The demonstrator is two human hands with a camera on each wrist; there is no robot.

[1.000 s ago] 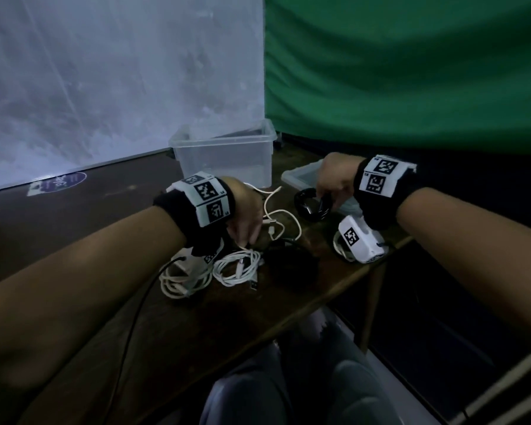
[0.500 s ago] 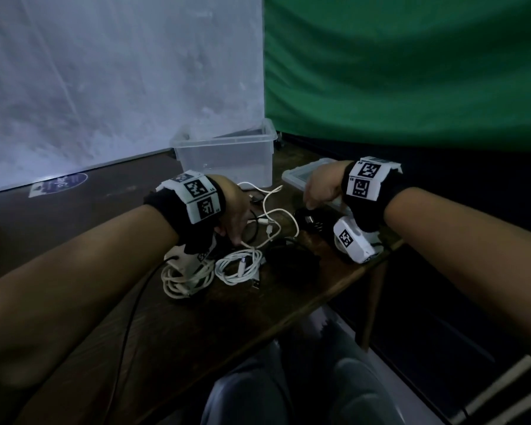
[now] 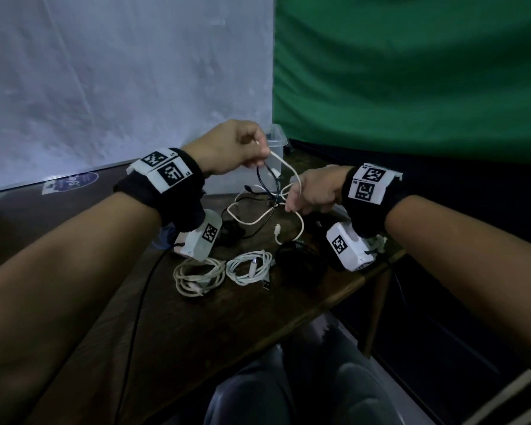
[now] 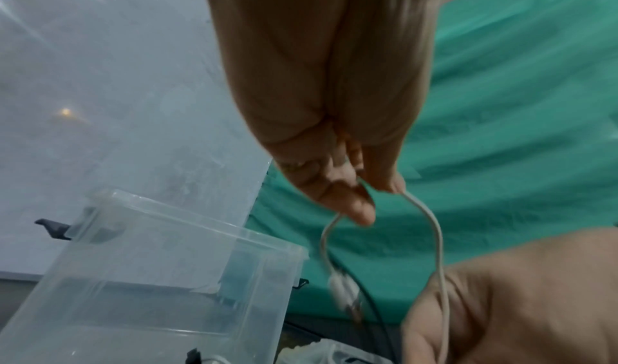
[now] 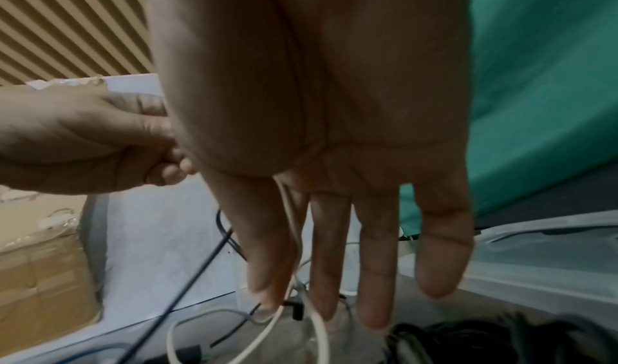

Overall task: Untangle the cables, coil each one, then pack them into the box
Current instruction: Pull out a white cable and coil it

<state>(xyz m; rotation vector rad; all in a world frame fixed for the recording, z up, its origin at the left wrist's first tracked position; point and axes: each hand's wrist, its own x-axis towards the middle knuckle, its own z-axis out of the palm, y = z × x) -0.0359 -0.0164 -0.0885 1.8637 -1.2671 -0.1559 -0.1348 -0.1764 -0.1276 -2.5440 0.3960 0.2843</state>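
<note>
Cable point(image 3: 284, 163) pinched by left hand point(image 3: 227, 147), threaded through right hand point(image 3: 314, 191)

The room is dim. A pale grey-white wall point(image 3: 120, 87) fills the left. A creased green cloth backdrop point(image 3: 411, 72) hangs on the right, meeting the wall in a straight vertical line. A dark wooden table point(image 3: 196, 332) stands before them, with a slim leg point(image 3: 377, 311) under its right edge. Off to one side are a slatted panel point(image 5: 67, 25) and a cardboard box point(image 5: 40, 277).

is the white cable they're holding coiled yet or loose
Loose, not coiled: the white cable hangs in open bends, pinched by the left hand, passing the right hand across a black cable.
</note>
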